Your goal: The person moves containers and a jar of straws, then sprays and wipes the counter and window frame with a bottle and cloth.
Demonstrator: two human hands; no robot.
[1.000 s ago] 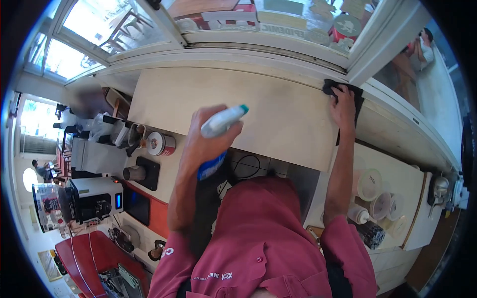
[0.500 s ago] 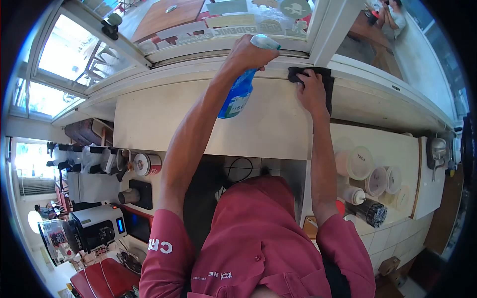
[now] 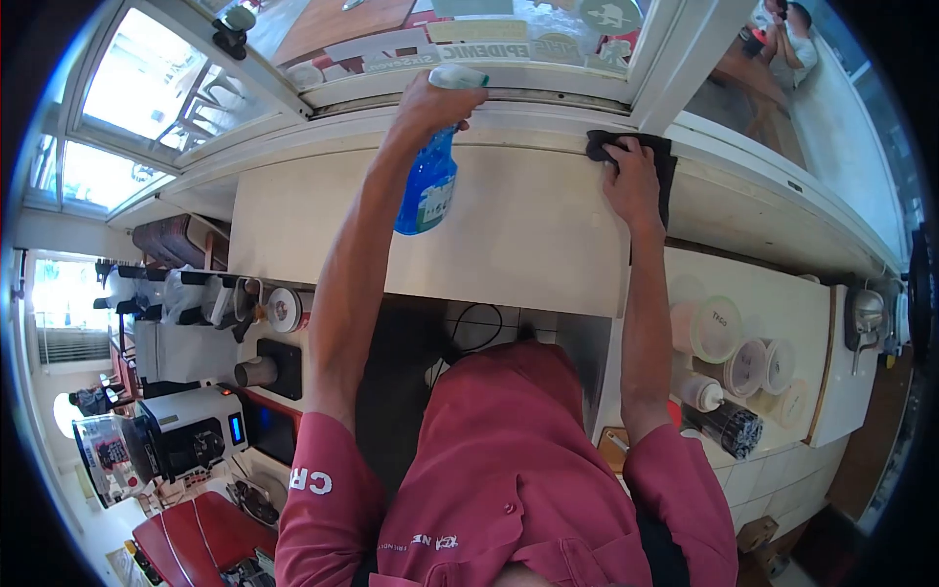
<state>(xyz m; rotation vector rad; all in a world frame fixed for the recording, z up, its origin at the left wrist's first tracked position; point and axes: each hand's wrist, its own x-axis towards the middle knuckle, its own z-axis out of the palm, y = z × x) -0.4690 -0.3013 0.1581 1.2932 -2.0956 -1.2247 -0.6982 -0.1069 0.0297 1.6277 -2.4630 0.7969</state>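
My left hand (image 3: 427, 106) is wrapped round the neck of a spray bottle (image 3: 426, 191) with blue liquid and a pale trigger head. The bottle is over the cream counter (image 3: 528, 225), near the window frame. At the counter's far right corner, my right hand (image 3: 634, 186) presses on a black cloth (image 3: 665, 166), its fingers bent over the bunched edge. Part of the cloth hangs out to the right from under that hand.
Lidded tubs (image 3: 714, 328), a white squeeze bottle (image 3: 701, 393) and a bundle of dark straws (image 3: 734, 428) stand on the right. Glass windows with stickers (image 3: 479, 51) line the far side. A machine with a blue display (image 3: 196, 430) is at the left. A person (image 3: 797, 49) sits beyond the glass.
The spray bottle and my left hand have moved left along the counter. My right hand and the cloth appear slightly further right, as the whole view has shifted a little.
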